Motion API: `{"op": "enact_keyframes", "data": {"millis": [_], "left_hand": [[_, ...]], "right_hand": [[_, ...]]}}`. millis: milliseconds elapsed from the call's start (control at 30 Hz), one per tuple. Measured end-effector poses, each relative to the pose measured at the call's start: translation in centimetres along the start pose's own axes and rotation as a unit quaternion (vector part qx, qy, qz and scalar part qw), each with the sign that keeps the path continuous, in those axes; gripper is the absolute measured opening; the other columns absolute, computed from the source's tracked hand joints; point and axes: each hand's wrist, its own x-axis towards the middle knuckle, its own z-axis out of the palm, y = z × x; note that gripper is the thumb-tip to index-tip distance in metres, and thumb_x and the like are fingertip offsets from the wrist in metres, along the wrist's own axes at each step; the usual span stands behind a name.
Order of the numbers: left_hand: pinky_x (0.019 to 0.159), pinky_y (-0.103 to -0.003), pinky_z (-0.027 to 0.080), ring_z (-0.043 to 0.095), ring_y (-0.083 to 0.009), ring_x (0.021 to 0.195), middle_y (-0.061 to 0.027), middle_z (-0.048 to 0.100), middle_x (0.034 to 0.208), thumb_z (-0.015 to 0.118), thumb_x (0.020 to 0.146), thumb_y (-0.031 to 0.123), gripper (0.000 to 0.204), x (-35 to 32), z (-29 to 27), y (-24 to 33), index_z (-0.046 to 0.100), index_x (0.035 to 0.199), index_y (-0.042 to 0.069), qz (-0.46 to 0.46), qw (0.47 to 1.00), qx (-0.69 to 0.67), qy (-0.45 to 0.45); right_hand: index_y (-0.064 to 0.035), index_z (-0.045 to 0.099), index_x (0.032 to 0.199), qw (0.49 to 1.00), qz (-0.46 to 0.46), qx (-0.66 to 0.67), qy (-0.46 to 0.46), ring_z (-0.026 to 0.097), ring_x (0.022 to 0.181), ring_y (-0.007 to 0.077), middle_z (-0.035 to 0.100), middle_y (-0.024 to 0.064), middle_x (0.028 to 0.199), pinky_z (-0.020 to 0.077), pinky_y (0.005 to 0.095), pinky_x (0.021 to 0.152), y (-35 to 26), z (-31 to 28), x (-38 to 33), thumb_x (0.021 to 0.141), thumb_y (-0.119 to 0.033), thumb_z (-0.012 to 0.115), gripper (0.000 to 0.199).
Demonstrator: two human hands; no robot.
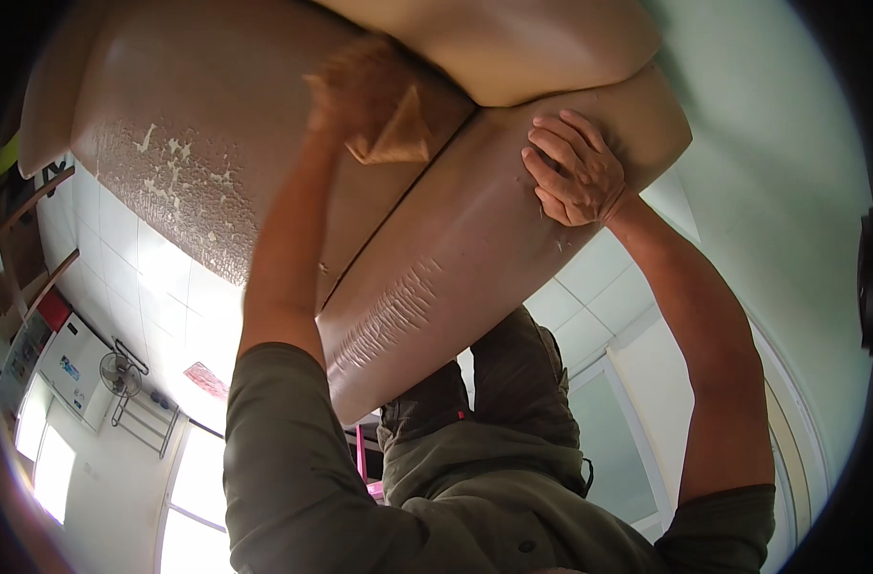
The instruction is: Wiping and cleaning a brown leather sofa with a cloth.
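A brown leather-look sofa (pixel 494 210) spreads across the upper part of the head view, with a dark seam between its two seat cushions. On the left cushion (pixel 293 86), my left hand (pixel 345 91) is smeared by motion and grips a tan cloth (pixel 400 134), whose corner hangs out beside the palm. My right hand (pixel 580 172) lies on the right cushion near the backrest (pixel 541 57), fingers spread and holding nothing. The left cushion has a cracked, peeling patch (pixel 178 182) with pale spots. Creases (pixel 388 316) run across the right cushion's front part.
A pale green wall (pixel 781 143) stands close on my right. White floor tiles (pixel 589 268) show around the sofa and my legs. Far left are a fan (pixel 121 373) and a white cabinet-like box (pixel 76 368). Something pink (pixel 363 454) stands beside my legs.
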Motion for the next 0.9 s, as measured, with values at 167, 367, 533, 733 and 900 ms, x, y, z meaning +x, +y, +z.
{"op": "enact_keyframes", "data": {"millis": [167,367,533,733,900], "left_hand": [[0.100,-0.064,0.015,0.004,-0.0375,0.135,-0.0089,0.013,0.147,0.042,0.080,0.062,0.070,3.3,-2.2,-8.8,0.022,0.139,0.030,-0.300,0.927,0.065,-0.217],[0.095,-0.071,0.011,-0.003,-0.0376,0.135,-0.0093,0.008,0.148,0.042,0.072,0.072,0.079,4.2,0.2,0.4,0.027,0.138,0.031,-0.290,0.953,0.007,-0.093],[0.099,-0.064,0.018,0.014,-0.0315,0.134,-0.0049,0.029,0.141,0.050,0.070,0.068,0.069,2.3,-1.3,7.7,0.045,0.128,0.031,-0.177,0.979,-0.036,-0.099],[0.100,-0.060,0.022,0.019,-0.0227,0.134,0.0009,0.028,0.142,0.056,0.069,0.061,0.074,-12.0,-2.3,4.7,0.035,0.134,0.034,-0.068,0.992,-0.094,-0.054],[0.094,-0.073,0.010,0.018,-0.0353,0.132,-0.0048,0.023,0.144,0.063,0.062,0.060,0.079,-28.0,-2.9,4.9,0.035,0.132,0.038,-0.142,0.980,-0.071,-0.119]], "right_hand": [[-0.0092,0.051,0.104,1.000,0.009,-0.008,0.002,0.051,0.104,0.0292,0.048,0.0116,0.109,0.0344,0.0458,0.097,0.3,1.1,-1.1,0.068,-0.022,0.058,0.039],[-0.0085,0.051,0.103,1.000,-0.005,-0.011,0.017,0.052,0.104,0.0296,0.050,0.0124,0.108,0.0357,0.0463,0.095,0.3,0.7,0.3,0.070,-0.021,0.055,0.036],[-0.0080,0.053,0.102,1.000,-0.008,-0.010,0.027,0.053,0.102,0.0300,0.051,0.0130,0.107,0.0367,0.0470,0.094,0.1,0.3,0.8,0.073,-0.019,0.050,0.031],[-0.0077,0.049,0.109,1.000,-0.011,-0.013,0.026,0.054,0.099,0.0316,0.051,0.0135,0.107,0.0361,0.0479,0.093,-0.1,0.3,1.2,0.074,-0.018,0.048,0.036],[-0.0068,0.049,0.111,1.000,-0.015,-0.015,0.019,0.053,0.101,0.0320,0.051,0.0142,0.108,0.0350,0.0484,0.094,0.1,0.1,0.9,0.080,-0.021,0.043,0.034]]}}
